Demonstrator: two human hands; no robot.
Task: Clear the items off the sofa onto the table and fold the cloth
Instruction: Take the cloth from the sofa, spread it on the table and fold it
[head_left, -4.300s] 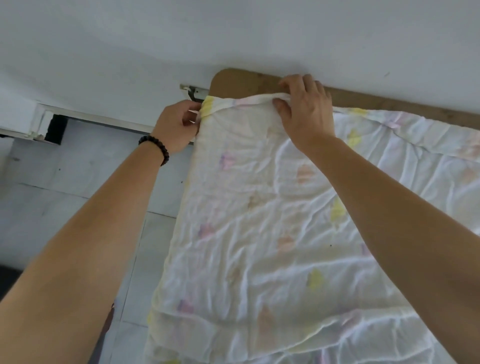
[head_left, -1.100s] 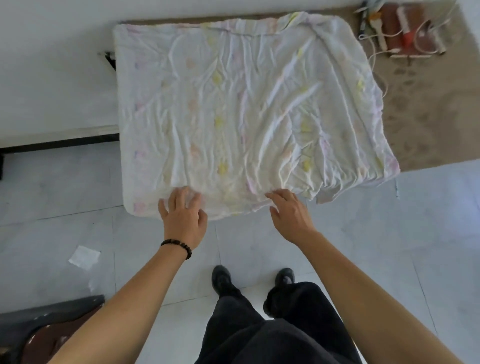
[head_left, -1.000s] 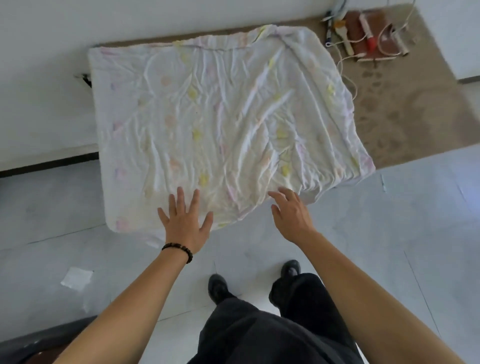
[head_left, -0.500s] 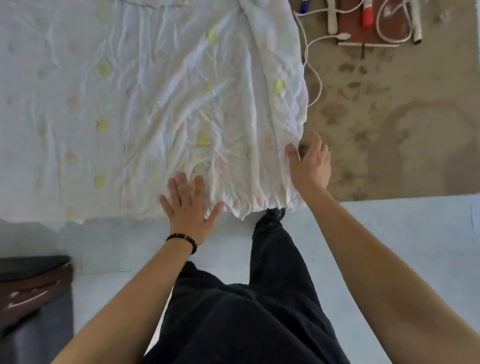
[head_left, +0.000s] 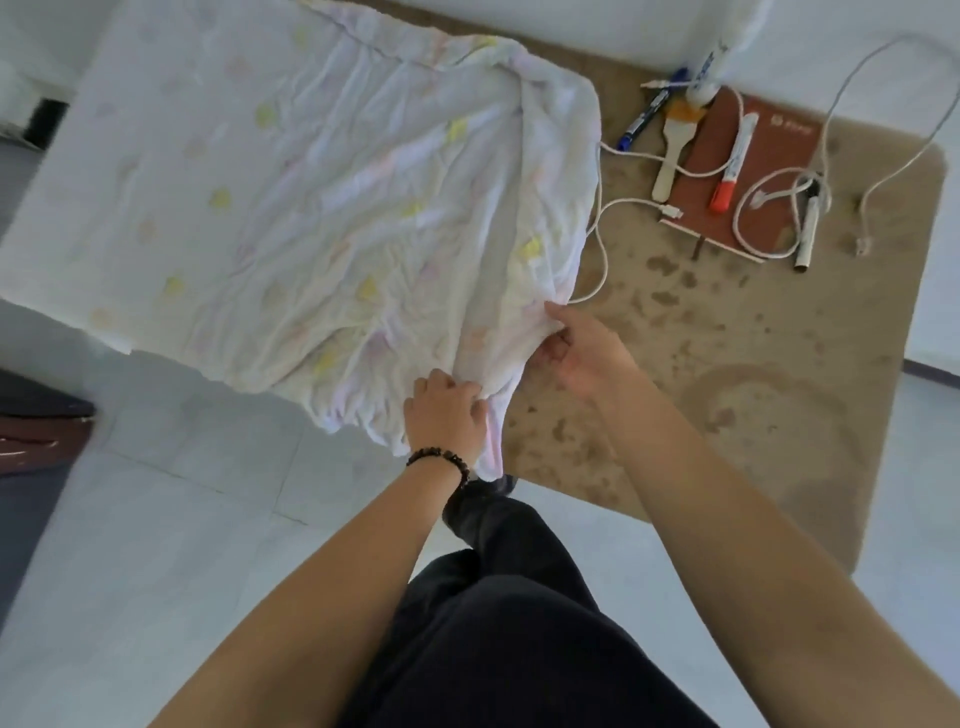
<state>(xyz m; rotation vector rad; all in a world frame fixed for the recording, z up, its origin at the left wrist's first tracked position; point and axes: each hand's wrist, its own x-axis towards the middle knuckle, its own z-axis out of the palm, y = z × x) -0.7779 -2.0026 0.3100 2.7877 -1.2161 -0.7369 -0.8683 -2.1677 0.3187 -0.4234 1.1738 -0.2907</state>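
A white cloth (head_left: 291, 197) with faint yellow and pink spots lies spread over the left part of a brown table (head_left: 737, 332). Its near right corner hangs over the table's front edge. My left hand (head_left: 444, 415), with a dark bead bracelet at the wrist, is closed on that bunched corner. My right hand (head_left: 582, 348) pinches the cloth's right edge just above it, fingers curled under the fabric.
At the table's back right lie a brown notebook (head_left: 753, 156), a red marker (head_left: 732, 166), a wooden brush (head_left: 675, 150), a blue pen (head_left: 644, 117), a metal pen (head_left: 808, 223) and white cables (head_left: 602, 244). Pale floor tiles and my dark trousers (head_left: 519, 623) are below.
My hands went from lying flat and open on the cloth's front edge to gripping its near right corner and right edge. The view has swung right.
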